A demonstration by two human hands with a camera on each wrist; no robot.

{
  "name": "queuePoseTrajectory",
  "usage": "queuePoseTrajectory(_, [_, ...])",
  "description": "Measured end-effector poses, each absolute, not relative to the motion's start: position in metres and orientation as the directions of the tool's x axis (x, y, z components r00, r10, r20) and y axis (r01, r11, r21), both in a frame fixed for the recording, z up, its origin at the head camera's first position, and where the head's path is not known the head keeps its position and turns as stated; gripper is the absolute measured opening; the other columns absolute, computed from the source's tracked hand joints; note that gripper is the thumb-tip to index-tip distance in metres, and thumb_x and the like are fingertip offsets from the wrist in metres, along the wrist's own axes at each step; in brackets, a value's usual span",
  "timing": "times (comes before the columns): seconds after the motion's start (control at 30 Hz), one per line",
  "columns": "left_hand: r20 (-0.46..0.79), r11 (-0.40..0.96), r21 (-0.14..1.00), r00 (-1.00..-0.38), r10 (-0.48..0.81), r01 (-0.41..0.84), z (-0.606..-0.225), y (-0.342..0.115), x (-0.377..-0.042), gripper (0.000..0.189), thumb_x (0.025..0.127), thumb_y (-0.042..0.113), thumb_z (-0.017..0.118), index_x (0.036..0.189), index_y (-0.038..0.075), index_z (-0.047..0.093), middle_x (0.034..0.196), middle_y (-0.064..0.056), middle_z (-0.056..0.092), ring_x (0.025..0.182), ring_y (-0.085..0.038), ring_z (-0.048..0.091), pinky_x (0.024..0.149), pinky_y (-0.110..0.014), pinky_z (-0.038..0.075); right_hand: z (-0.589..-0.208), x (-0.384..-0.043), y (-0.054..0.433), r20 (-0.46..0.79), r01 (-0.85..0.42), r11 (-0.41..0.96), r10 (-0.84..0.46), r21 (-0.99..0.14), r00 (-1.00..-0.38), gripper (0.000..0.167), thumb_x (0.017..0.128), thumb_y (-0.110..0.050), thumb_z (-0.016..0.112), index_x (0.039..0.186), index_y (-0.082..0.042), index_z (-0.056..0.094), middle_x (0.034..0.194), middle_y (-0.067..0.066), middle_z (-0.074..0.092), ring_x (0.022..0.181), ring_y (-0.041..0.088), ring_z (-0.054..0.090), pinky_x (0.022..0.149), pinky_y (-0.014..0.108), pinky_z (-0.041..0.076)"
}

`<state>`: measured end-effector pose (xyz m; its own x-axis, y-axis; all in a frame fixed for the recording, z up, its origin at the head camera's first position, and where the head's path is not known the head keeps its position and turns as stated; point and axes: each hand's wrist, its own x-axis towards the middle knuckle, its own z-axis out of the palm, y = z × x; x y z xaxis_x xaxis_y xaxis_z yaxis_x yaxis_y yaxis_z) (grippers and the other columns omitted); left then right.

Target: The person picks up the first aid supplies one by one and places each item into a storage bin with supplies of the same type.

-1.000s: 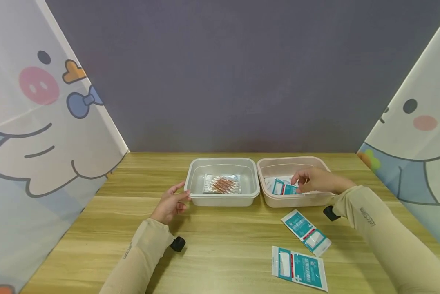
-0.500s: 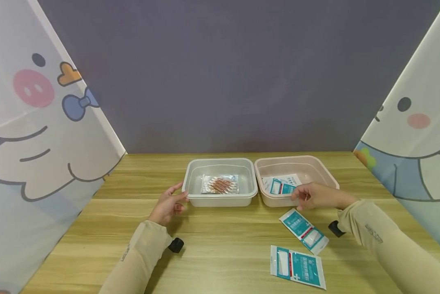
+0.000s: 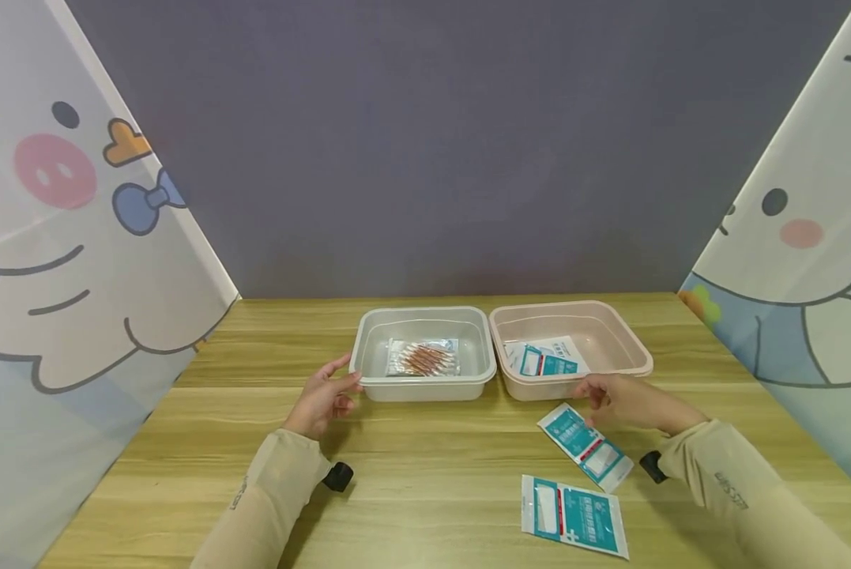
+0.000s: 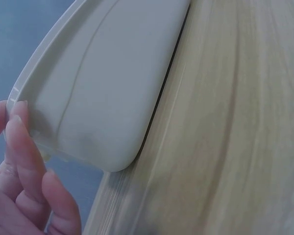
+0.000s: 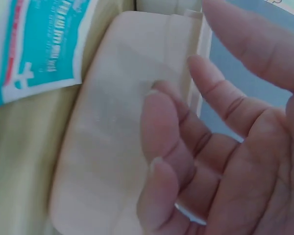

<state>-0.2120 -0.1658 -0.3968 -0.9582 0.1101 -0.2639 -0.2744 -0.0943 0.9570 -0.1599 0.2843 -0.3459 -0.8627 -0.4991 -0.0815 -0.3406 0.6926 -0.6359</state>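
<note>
My left hand (image 3: 321, 401) pinches the left rim of a white plastic bin (image 3: 425, 393). In the left wrist view, its thumb and a finger (image 4: 19, 129) meet at the bin's corner. Inside lies a clear packet of cotton swabs (image 3: 427, 360) with brown sticks. To the right stands a pink plastic bin (image 3: 613, 344) holding teal and white packets (image 3: 549, 363). My right hand (image 3: 631, 401), loosely curled and holding nothing, is at that bin's front rim. Below it a teal dressing packet (image 3: 585, 447) lies on the table, its top corner partly overlapped by the fingers.
Another teal dressing packet (image 3: 574, 518) lies nearer on the wooden table (image 3: 425, 490). A dark grey panel (image 3: 425, 158) rises behind the bins. Cartoon-printed panels flank the table at left (image 3: 112, 316) and right (image 3: 788, 253).
My right hand has drawn out of the pink bin toward me, past its front rim, down to near the upper packet. The left hand keeps its hold on the white bin.
</note>
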Motion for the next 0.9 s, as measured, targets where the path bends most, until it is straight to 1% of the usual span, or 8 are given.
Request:
queuePoseTrajectory(0.07, [-0.262, -0.095, 0.957, -0.959, 0.111, -0.273, -0.397, -0.166, -0.212, 0.063, 0.097, 0.012, 0.058, 0.151, 0.007, 0.026, 0.068, 0.005, 0.064, 0.043, -0.003, 0.05, 0.048, -0.02, 0.042, -0.351, -0.159, 0.285, -0.078, -0.326, 0.693, -0.483, -0.643, -0.872, 0.032, 0.076, -0.006, 0.076, 0.102, 0.005, 0.061, 0.079, 0.0, 0.05, 0.069, 0.01, 0.044, 0.059, 0.023, 0.039])
queuePoseTrajectory(0.17, [-0.262, -0.098, 0.957, -0.959, 0.11, -0.272, -0.397, -0.166, -0.213, 0.062, 0.097, 0.012, 0.057, 0.151, 0.007, 0.027, 0.068, 0.005, 0.064, 0.043, -0.003, 0.049, 0.047, -0.019, 0.041, -0.359, -0.158, 0.287, -0.046, -0.357, 0.679, -0.498, -0.641, -0.866, 0.035, 0.072, -0.005, 0.078, 0.1, 0.007, 0.061, 0.078, 0.0, 0.051, 0.069, 0.008, 0.044, 0.058, 0.023, 0.04])
queuePoseTrajectory(0.3, [-0.258, -0.096, 0.958, -0.96, 0.114, -0.269, -0.398, -0.166, -0.213, 0.061, 0.097, 0.011, 0.056, 0.15, 0.007, 0.027, 0.067, 0.006, 0.064, 0.042, -0.002, 0.049, 0.047, -0.019, 0.041, -0.368, -0.157, 0.288, -0.067, -0.333, 0.664, -0.5, -0.669, -0.864, 0.042, 0.07, -0.006, 0.08, 0.102, 0.012, 0.058, 0.076, 0.0, 0.049, 0.067, 0.008, 0.044, 0.057, 0.024, 0.04])
queuePoseTrajectory(0.4, [-0.255, -0.096, 0.959, -0.96, 0.117, -0.266, -0.398, -0.166, -0.214, 0.061, 0.097, 0.01, 0.056, 0.15, 0.007, 0.027, 0.067, 0.006, 0.064, 0.042, -0.002, 0.049, 0.047, -0.019, 0.041, -0.374, -0.157, 0.291, -0.111, -0.267, 0.666, -0.468, -0.697, -0.877, 0.046, 0.072, -0.007, 0.08, 0.106, 0.013, 0.056, 0.078, 0.002, 0.047, 0.07, 0.012, 0.043, 0.06, 0.024, 0.039])
queuePoseTrajectory(0.57, [-0.254, -0.092, 0.96, -0.96, 0.118, -0.265, -0.398, -0.166, -0.215, 0.061, 0.097, 0.01, 0.056, 0.15, 0.006, 0.027, 0.067, 0.005, 0.064, 0.042, -0.003, 0.05, 0.048, -0.019, 0.042, -0.38, -0.158, 0.293, -0.154, -0.174, 0.671, -0.4, -0.721, -0.904, 0.046, 0.073, -0.005, 0.079, 0.107, 0.013, 0.054, 0.082, 0.005, 0.048, 0.076, 0.018, 0.044, 0.064, 0.025, 0.04])
queuePoseTrajectory(0.77, [-0.252, -0.089, 0.961, -0.961, 0.112, -0.262, -0.397, -0.166, -0.214, 0.06, 0.097, 0.01, 0.056, 0.15, 0.007, 0.028, 0.069, 0.005, 0.064, 0.042, -0.003, 0.05, 0.049, -0.02, 0.042, -0.385, -0.161, 0.288, -0.192, -0.108, 0.647, -0.376, -0.755, -0.907, 0.048, 0.073, -0.001, 0.078, 0.109, 0.016, 0.051, 0.084, 0.008, 0.048, 0.076, 0.022, 0.043, 0.064, 0.028, 0.039])
queuePoseTrajectory(0.83, [-0.252, -0.088, 0.961, -0.961, 0.113, -0.263, -0.397, -0.166, -0.214, 0.059, 0.097, 0.011, 0.056, 0.15, 0.007, 0.028, 0.069, 0.005, 0.064, 0.043, -0.003, 0.05, 0.049, -0.02, 0.042, -0.387, -0.161, 0.286, -0.189, -0.111, 0.674, -0.356, -0.73, -0.915, 0.048, 0.072, -0.002, 0.079, 0.109, 0.015, 0.052, 0.089, 0.01, 0.051, 0.081, 0.023, 0.044, 0.069, 0.031, 0.041])
queuePoseTrajectory(0.9, [-0.254, -0.089, 0.96, -0.96, 0.115, -0.264, -0.398, -0.165, -0.213, 0.06, 0.098, 0.011, 0.055, 0.15, 0.007, 0.027, 0.068, 0.006, 0.064, 0.043, -0.002, 0.05, 0.049, -0.019, 0.042, -0.389, -0.162, 0.285, -0.182, -0.116, 0.707, -0.332, -0.697, -0.926, 0.049, 0.07, -0.003, 0.081, 0.108, 0.013, 0.054, 0.095, 0.014, 0.054, 0.085, 0.026, 0.047, 0.076, 0.038, 0.043])
